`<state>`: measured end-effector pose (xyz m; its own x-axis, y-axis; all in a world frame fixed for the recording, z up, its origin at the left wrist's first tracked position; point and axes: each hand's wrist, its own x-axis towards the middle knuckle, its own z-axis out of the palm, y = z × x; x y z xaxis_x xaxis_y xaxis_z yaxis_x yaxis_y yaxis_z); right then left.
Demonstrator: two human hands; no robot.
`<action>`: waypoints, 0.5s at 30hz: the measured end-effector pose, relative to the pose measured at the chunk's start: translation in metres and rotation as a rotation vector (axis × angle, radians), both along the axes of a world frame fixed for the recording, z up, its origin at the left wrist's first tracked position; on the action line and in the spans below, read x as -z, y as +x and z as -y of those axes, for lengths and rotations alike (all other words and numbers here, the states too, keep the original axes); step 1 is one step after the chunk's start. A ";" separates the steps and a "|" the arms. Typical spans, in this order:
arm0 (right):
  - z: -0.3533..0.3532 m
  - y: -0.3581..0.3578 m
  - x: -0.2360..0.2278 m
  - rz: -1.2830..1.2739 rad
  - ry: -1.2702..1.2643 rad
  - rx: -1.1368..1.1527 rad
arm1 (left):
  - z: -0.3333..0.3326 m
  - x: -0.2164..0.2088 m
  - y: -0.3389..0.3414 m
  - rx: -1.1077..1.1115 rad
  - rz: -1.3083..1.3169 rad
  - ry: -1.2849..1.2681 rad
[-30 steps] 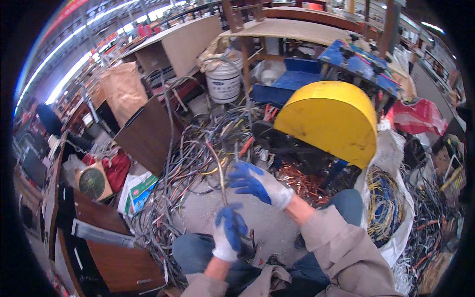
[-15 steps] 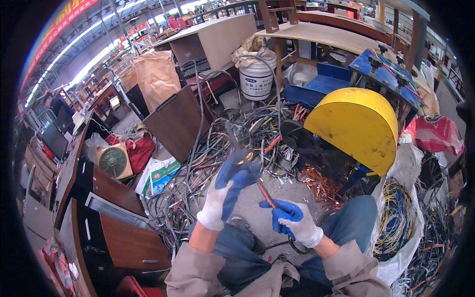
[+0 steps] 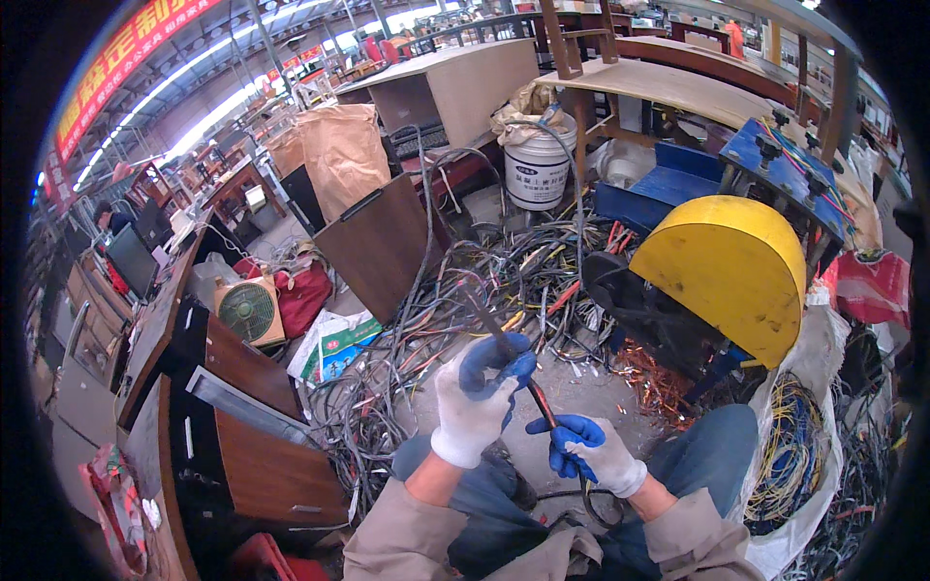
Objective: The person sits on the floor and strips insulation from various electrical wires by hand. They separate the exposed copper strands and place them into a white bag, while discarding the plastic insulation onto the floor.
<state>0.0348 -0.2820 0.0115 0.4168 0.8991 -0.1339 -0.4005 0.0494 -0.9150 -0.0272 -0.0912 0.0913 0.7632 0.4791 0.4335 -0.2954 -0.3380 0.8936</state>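
Note:
My left hand [image 3: 477,399], in a white glove with blue coating, is closed round a dark cable [image 3: 542,405] in front of me. A stiff, greyish length of it sticks up and away past those fingers. Lower down, my right hand [image 3: 596,453], gloved alike, grips the same cable. Below that hand the cable curves into a loop [image 3: 593,508] by my knees. Between the two hands the cable looks reddish-brown and slants down to the right. Beyond them lies a big tangled heap of cables [image 3: 523,266] on the floor.
A machine with a yellow half-round guard [image 3: 727,276] stands at right, copper scraps [image 3: 654,382] below it. A white sack [image 3: 831,353] beside my right knee holds coiled wires. Wooden cabinets [image 3: 254,465] and a fan [image 3: 248,310] stand left; a white bucket [image 3: 535,174] is farther off.
My left hand has come down and nearer to my right hand, still round the cable. The right hand keeps its grip. The whole view has shifted slightly.

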 end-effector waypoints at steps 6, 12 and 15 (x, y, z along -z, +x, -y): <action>0.001 0.001 0.006 -0.038 0.024 -0.025 | -0.015 0.006 0.003 -0.077 0.013 -0.166; 0.013 0.003 0.040 0.089 -0.042 -0.296 | -0.112 -0.007 0.019 -0.113 0.219 -0.470; 0.010 0.008 0.045 0.058 -0.147 -0.219 | -0.165 -0.001 0.031 -0.077 0.079 -0.098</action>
<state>0.0431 -0.2919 -0.0339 0.2251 0.9415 -0.2509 -0.3334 -0.1675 -0.9278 0.0035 0.0741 0.0926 0.6880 0.5780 0.4388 -0.3422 -0.2749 0.8985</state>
